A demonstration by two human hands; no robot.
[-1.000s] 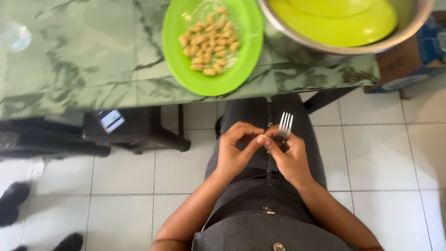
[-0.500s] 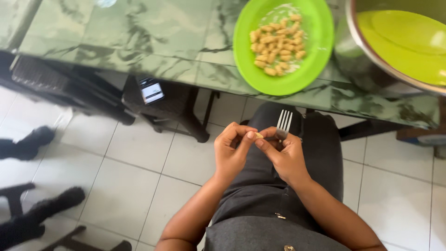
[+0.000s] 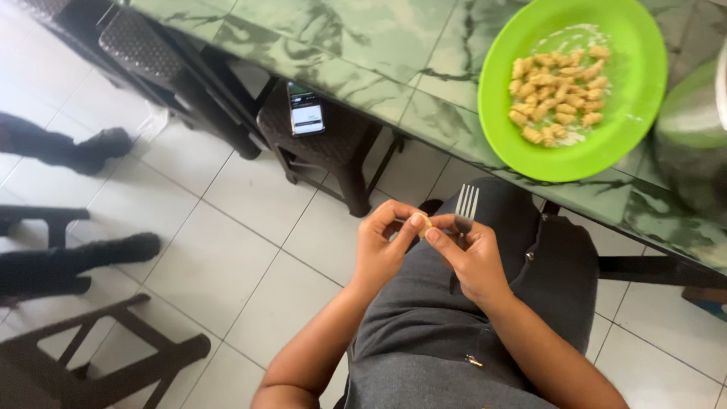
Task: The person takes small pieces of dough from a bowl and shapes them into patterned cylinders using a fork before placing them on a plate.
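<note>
Dough piece: small, pale yellow, pinched between both hands over the lap, just beside the fork on its left side. It sits right at the fingertips of both hands, so neither is clearly nearer. Too small and too covered to call its long axis.

Left hand: fingers curled in narrow, thumb and forefinger closed on the dough piece from the left of the fork.

Right hand: mostly closed. Forefinger tip touches the dough piece from the fork's side; the rest of the fingers wrap the fork handle. Fork stands roughly upright, tines up and pointing toward the table edge, handle hidden in the palm.

Relative to the fork:
- Green plate up and to the right, on the marbled green table, well apart from the hands. It holds a heap of similar pale pieces.
- Metal bowl further right, cut off by the frame edge.
- Phone up and left, lying on a dark stool beside the table.
- Someone else's dark shoes far left on the tiled floor.
</note>
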